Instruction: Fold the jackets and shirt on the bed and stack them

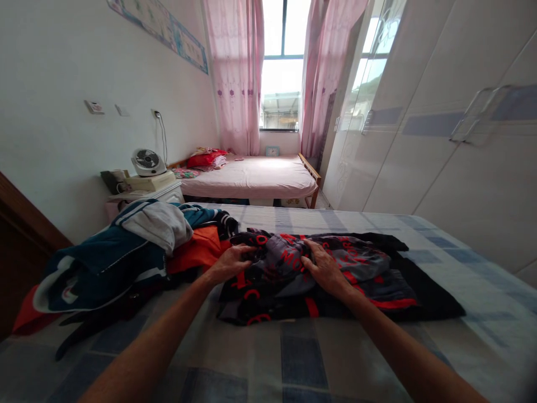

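Observation:
A black and grey garment with red lettering [277, 280] lies loosely folded and rumpled on the bed. At its upper left edge, my left hand [231, 263] is closed with cloth between thumb and fingers. My right hand [322, 267] rests on top of the garment's middle, fingers stretched out and thumb apart. Under the garment's right end, a plain black cloth [436, 291] spreads out flat. To the left of my left hand sits a heap of clothes, with a teal and white jacket [113, 257] over an orange garment [197, 249].
The bed's blue and white checked sheet [302, 358] stretches around the clothes. Beyond it stands a second bed with a pink sheet [251, 176]. A small fan [147, 161] sits on boxes at the left wall. White wardrobe doors [436, 117] line the right side.

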Demonstrator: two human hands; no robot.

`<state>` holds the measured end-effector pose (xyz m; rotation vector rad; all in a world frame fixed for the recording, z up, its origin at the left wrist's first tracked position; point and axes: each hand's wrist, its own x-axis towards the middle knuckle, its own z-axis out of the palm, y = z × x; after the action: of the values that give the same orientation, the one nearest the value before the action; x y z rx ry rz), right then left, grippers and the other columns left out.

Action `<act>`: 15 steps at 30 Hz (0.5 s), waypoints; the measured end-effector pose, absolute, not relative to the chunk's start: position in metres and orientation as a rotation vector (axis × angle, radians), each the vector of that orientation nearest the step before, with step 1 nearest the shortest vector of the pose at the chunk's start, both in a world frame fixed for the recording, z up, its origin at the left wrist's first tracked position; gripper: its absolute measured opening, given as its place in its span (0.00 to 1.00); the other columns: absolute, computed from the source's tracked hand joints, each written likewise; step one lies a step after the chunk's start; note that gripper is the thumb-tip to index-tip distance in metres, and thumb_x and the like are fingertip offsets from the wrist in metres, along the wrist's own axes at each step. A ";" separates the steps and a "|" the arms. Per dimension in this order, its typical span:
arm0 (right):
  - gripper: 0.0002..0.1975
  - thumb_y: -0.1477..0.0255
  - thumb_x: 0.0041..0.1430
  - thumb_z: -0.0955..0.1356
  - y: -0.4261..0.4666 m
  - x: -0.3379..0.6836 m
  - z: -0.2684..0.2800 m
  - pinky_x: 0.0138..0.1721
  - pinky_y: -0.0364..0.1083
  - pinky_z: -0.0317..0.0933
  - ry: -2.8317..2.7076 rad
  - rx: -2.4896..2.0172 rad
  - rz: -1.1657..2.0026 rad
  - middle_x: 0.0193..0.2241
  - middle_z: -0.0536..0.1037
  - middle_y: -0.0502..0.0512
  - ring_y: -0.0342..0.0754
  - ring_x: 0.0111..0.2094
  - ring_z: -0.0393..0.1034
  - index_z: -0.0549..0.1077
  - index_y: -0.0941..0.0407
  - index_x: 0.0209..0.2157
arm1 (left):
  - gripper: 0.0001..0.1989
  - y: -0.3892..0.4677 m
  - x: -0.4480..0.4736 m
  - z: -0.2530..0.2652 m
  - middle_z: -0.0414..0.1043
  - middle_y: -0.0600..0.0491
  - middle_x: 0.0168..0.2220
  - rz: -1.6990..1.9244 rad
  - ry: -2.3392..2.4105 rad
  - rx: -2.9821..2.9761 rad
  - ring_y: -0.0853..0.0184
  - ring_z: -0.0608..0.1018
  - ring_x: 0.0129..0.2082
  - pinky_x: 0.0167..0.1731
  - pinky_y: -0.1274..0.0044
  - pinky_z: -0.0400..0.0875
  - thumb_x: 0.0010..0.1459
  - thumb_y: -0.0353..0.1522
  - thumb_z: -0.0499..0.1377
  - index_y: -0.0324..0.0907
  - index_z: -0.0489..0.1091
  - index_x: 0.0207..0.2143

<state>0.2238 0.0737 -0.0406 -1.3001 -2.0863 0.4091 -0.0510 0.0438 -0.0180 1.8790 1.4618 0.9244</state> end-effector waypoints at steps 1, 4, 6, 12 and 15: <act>0.26 0.67 0.58 0.60 0.073 0.224 -0.041 0.57 0.54 0.53 -2.080 -1.297 0.425 0.56 0.64 0.64 0.53 0.58 0.58 0.60 0.61 0.57 | 0.21 0.044 -0.050 -0.018 0.76 0.50 0.39 0.910 1.440 1.883 0.64 0.76 0.37 0.40 0.75 0.69 0.42 0.28 0.58 0.38 0.75 0.42; 0.27 0.68 0.55 0.62 0.073 0.225 -0.040 0.57 0.56 0.53 -2.032 -1.298 0.459 0.56 0.65 0.64 0.54 0.57 0.58 0.61 0.59 0.56 | 0.16 0.040 -0.048 -0.017 0.76 0.50 0.36 0.871 1.370 1.879 0.64 0.76 0.37 0.39 0.76 0.69 0.44 0.29 0.58 0.38 0.76 0.37; 0.28 0.70 0.52 0.63 0.073 0.225 -0.038 0.57 0.56 0.51 -1.979 -1.290 0.482 0.55 0.66 0.63 0.54 0.57 0.59 0.62 0.59 0.56 | 0.15 0.036 -0.047 -0.014 0.76 0.51 0.37 0.850 1.314 1.865 0.64 0.76 0.38 0.39 0.77 0.69 0.48 0.31 0.57 0.39 0.75 0.39; 0.28 0.77 0.45 0.62 0.075 0.226 -0.028 0.54 0.51 0.57 -1.815 -1.238 0.669 0.48 0.73 0.55 0.50 0.49 0.66 0.67 0.56 0.51 | 0.19 0.026 -0.044 -0.004 0.75 0.53 0.32 0.895 1.331 1.785 0.66 0.75 0.32 0.33 0.78 0.69 0.51 0.42 0.58 0.41 0.74 0.43; 0.23 0.77 0.45 0.61 0.076 0.226 -0.020 0.49 0.48 0.60 -1.732 -1.145 0.694 0.43 0.75 0.54 0.48 0.44 0.68 0.70 0.57 0.45 | 0.19 0.027 -0.047 -0.007 0.73 0.54 0.27 1.014 1.439 1.722 0.68 0.74 0.26 0.26 0.79 0.68 0.52 0.45 0.56 0.38 0.74 0.33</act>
<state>0.2264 0.0758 -0.0197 -1.1448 -1.7324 0.6938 -0.0469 0.0267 -0.0065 1.7224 1.4392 1.0137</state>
